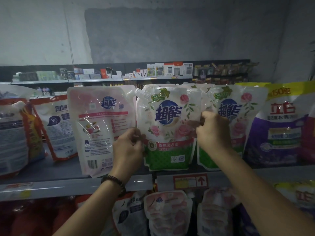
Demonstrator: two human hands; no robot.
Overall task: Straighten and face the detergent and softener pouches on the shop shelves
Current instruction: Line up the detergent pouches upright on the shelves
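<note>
Grey shelf (51, 169) of pouches (167, 126) below concrete wall (170, 31)

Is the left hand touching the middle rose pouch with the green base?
Touching. The head view shows the left hand pinching the left edge of the rose pouch.

A rough grey concrete wall (42, 31) fills the upper frame, with a darker patch (170, 31) at upper centre. Below it, a far shelf (68, 81) of small boxed goods crosses the middle. A grey metal shelf (51, 186) spans the lower frame, bearing a red price label (190, 182). The light is dim.
</note>
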